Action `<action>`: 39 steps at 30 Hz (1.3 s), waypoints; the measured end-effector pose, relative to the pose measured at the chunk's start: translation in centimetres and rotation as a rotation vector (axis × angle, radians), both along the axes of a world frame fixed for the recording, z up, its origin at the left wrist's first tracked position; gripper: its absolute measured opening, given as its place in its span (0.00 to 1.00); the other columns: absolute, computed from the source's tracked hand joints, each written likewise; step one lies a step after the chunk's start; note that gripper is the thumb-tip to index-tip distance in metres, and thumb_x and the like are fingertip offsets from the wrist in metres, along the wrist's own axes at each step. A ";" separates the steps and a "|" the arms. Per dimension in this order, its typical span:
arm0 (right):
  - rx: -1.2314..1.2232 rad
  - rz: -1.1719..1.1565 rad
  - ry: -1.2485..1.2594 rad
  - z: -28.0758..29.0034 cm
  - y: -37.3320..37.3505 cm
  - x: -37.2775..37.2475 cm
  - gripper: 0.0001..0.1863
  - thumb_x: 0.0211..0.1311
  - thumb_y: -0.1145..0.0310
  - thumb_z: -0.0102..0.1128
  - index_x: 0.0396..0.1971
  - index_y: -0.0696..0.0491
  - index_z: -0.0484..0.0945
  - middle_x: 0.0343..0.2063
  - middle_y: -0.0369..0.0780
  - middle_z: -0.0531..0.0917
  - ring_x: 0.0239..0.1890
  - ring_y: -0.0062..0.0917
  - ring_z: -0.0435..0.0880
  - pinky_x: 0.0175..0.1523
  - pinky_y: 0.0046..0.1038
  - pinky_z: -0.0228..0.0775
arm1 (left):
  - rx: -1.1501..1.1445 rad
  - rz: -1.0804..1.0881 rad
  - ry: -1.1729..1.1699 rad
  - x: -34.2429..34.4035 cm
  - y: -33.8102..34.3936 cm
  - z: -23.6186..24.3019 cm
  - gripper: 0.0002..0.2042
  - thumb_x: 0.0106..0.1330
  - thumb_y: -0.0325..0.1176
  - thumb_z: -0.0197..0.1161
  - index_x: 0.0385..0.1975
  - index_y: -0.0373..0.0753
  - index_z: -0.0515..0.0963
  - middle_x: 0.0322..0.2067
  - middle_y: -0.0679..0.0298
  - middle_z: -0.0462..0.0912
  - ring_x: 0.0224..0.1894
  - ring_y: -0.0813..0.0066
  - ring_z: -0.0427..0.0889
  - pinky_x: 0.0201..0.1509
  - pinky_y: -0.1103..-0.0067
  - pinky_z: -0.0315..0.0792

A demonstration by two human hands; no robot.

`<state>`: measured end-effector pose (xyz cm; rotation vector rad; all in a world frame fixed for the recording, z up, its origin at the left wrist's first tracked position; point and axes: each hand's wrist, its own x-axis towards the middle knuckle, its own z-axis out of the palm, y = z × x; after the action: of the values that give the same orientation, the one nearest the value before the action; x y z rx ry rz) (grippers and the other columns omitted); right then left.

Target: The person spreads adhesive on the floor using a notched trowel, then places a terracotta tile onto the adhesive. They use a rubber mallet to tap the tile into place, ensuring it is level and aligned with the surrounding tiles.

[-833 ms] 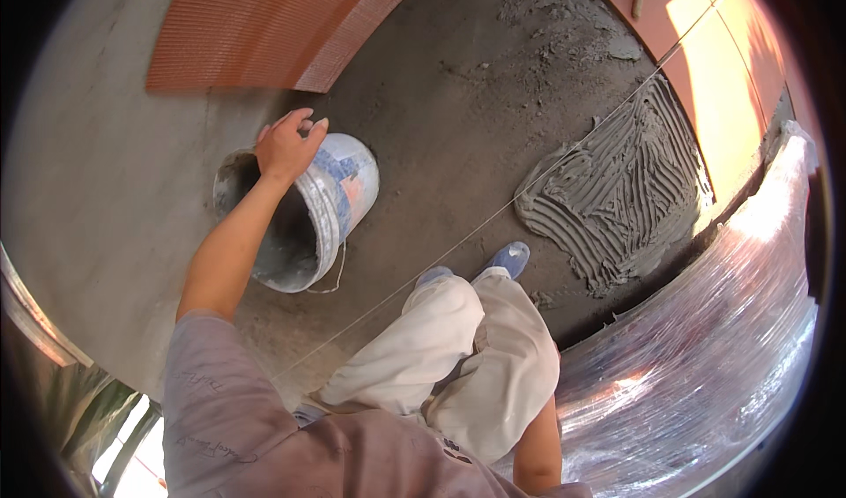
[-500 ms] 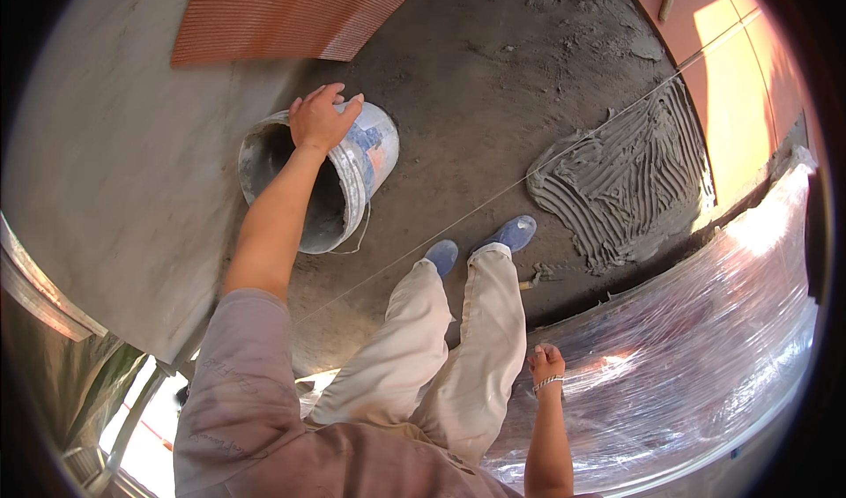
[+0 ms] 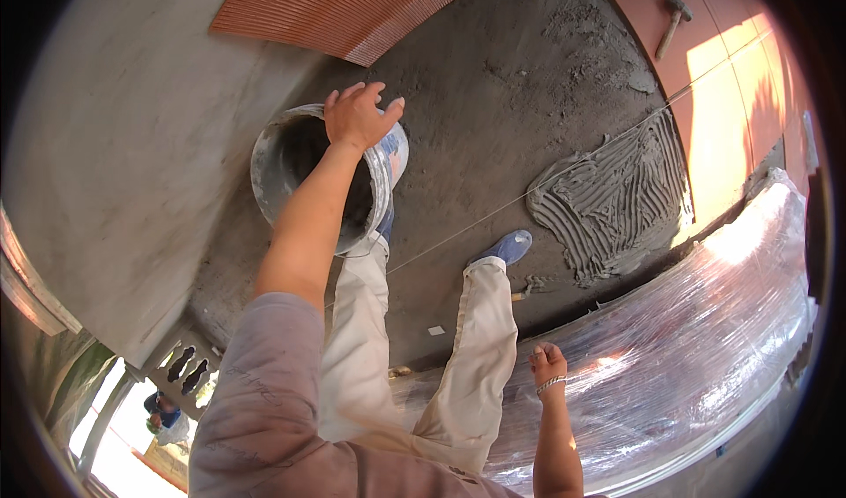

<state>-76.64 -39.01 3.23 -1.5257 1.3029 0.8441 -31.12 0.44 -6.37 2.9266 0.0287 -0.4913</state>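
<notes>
head view, looking straight down from a standing person. the left hand (image 3: pixel 357 115) reaches forward at the end of an outstretched arm and rests on the far rim of a grey, mortar-smeared bucket (image 3: pixel 291 167), the fingers (image 3: pixel 388 110) spread wide over the rim and not closed around it. the bucket stands on the rough grey floor (image 3: pixel 493 119) just ahead of the person's left foot, its dark inside facing up. the right hand (image 3: pixel 548 364) hangs low beside the right leg, fingers curled loosely in, holding nothing; a bracelet (image 3: pixel 552 383) circles its wrist. light trousers (image 3: pixel 476 339) and a blue shoe (image 3: pixel 509 247) show below. to the right of the shoe lies a patch of combed grey mortar (image 3: pixel 608 207) with ridged lines, next to orange tiles (image 3: pixel 731 101). a hammer (image 3: pixel 671 18) lies on the tiles, well away from both hands. a ribbed orange tile (image 3: pixel 352 4) lies beyond the bucket. a thin string (image 3: pixel 458 229) runs across the floor. clear plastic wrap (image 3: pixel 705 348) covers a bulk at lower right.
</notes>
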 end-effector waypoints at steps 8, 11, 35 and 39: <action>-0.117 0.255 0.077 2.2 2.9 -1.2 0.06 0.66 0.72 0.59 0.38 0.59 0.78 0.27 0.37 0.82 0.26 0.18 0.80 0.30 0.21 0.72 | -0.378 0.242 -0.504 -12.4 8.3 7.5 0.24 0.64 0.41 0.62 0.59 0.39 0.72 0.56 0.56 0.77 0.65 0.52 0.68 0.67 0.56 0.57; -0.106 0.307 0.072 2.3 4.5 -0.6 0.06 0.66 0.72 0.59 0.38 0.59 0.78 0.27 0.38 0.82 0.27 0.20 0.81 0.33 0.24 0.75 | -0.491 1.107 -0.359 -21.5 15.3 8.6 0.27 0.69 0.44 0.56 0.64 0.35 0.66 0.63 0.50 0.70 0.65 0.54 0.67 0.68 0.63 0.60; -0.138 0.726 0.056 10.0 12.6 8.7 0.16 0.63 0.57 0.59 0.38 0.55 0.82 0.35 0.46 0.86 0.42 0.39 0.85 0.50 0.35 0.75 | -1.994 2.223 -0.008 -22.2 8.9 15.4 0.22 0.64 0.62 0.56 0.25 0.49 0.67 0.23 0.74 0.72 0.38 0.73 0.80 0.55 0.67 0.65; -0.131 0.678 0.035 12.3 13.8 8.9 0.14 0.65 0.62 0.59 0.39 0.59 0.81 0.30 0.43 0.85 0.35 0.29 0.86 0.42 0.30 0.78 | -1.959 2.243 0.077 -17.0 11.3 18.0 0.23 0.64 0.57 0.57 0.17 0.50 0.60 0.17 0.73 0.65 0.31 0.73 0.75 0.55 0.67 0.62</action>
<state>-67.74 -25.23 15.54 -2.1100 0.8678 1.2218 -48.16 11.75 11.61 0.0244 1.3690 0.0433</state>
